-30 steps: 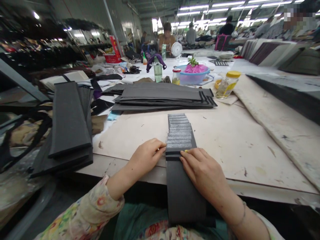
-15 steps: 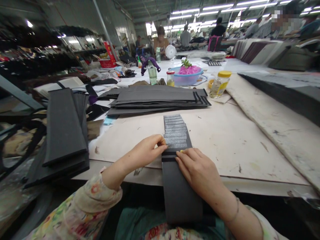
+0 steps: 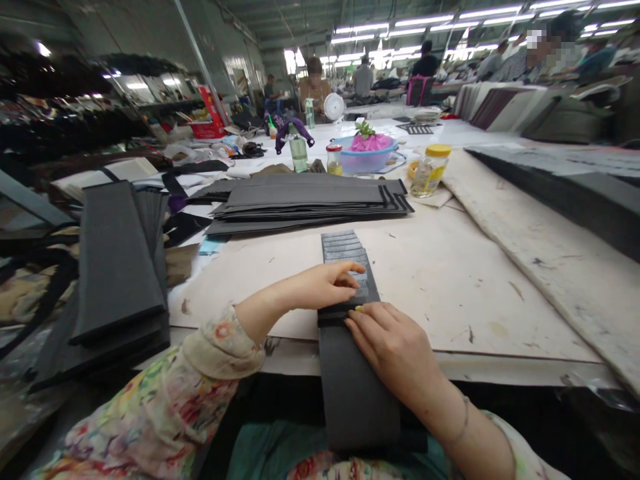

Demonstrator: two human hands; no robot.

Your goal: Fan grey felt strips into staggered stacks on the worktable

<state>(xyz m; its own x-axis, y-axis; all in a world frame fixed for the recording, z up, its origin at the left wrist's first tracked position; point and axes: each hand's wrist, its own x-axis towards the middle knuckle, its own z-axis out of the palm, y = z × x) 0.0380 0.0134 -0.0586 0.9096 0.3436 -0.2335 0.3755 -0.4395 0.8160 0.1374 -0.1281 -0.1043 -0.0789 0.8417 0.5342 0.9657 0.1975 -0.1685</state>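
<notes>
A long dark grey panel [image 3: 357, 387] runs from the person's lap onto the table board. Black bands [image 3: 331, 312] cross it where it meets the board. Beyond them, overlapping grey strips [image 3: 340, 248] lie in a row like steps. My left hand [image 3: 335, 283] hovers over these strips, thumb and forefinger apart, with nothing visible between them. Resting on the panel's right side at the bands, my right hand [image 3: 393, 340] has its fingers drawn together. At its fingertips shows a small yellow thing [image 3: 358, 308], mostly hidden.
A stack of dark panels [image 3: 310, 200] lies behind the board, and another pile [image 3: 117, 260] is at left. A yellow-lidded jar [image 3: 431, 172] and a blue basin [image 3: 345, 159] stand beyond. At right is a thick pale slab [image 3: 520, 247]. Other people work farther back.
My left hand has moved right, from the panel's left edge to above the strips, and its fingers have parted. My right hand stays at the bands. The whole view has shifted slightly.
</notes>
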